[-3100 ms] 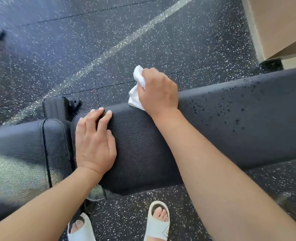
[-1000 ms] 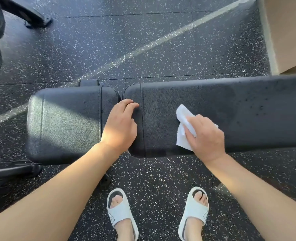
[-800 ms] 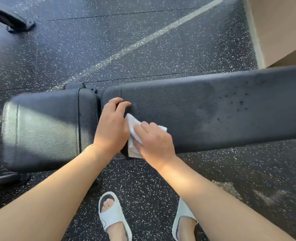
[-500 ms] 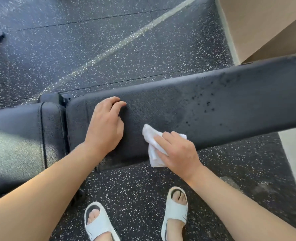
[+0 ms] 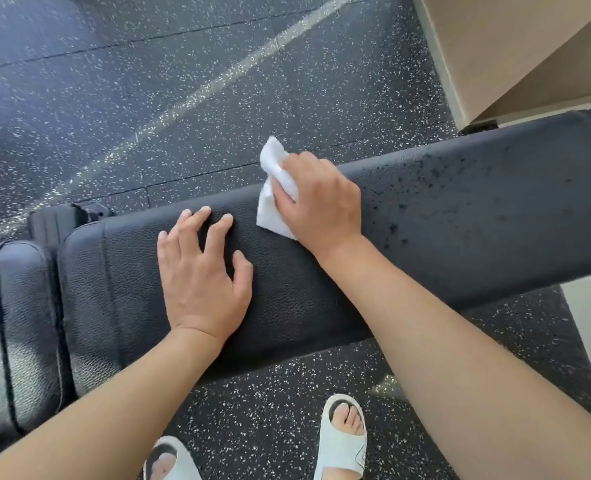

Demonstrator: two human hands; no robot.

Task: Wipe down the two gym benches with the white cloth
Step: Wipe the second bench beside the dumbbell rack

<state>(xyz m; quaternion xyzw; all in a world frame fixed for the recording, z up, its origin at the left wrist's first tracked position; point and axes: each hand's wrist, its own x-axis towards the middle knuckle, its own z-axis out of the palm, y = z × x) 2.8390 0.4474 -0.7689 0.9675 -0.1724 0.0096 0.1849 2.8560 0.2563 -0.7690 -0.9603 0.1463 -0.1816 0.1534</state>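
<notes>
1. White crumpled cloth [image 5: 276,188] bunched under right hand [image 5: 322,202], at far edge of long black padded leather bench [image 5: 460,230];
2. Left hand [image 5: 202,271] flat, fingers spread, bracing pad;
3. Best swept rightward through dark droplets [image 5: 436,181], pressing evenly.

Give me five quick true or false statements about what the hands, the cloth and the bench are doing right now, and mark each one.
1. The right hand holds the white cloth at the far edge of the long pad. True.
2. The left hand grips a spray bottle. False: it rests flat on the pad, fingers spread, holding nothing.
3. Dark droplets speckle the pad to the right of the cloth. True.
4. The cloth lies on the floor. False: it is in the right hand, against the pad.
5. The person is barefoot. False: they wear white sandals.
</notes>
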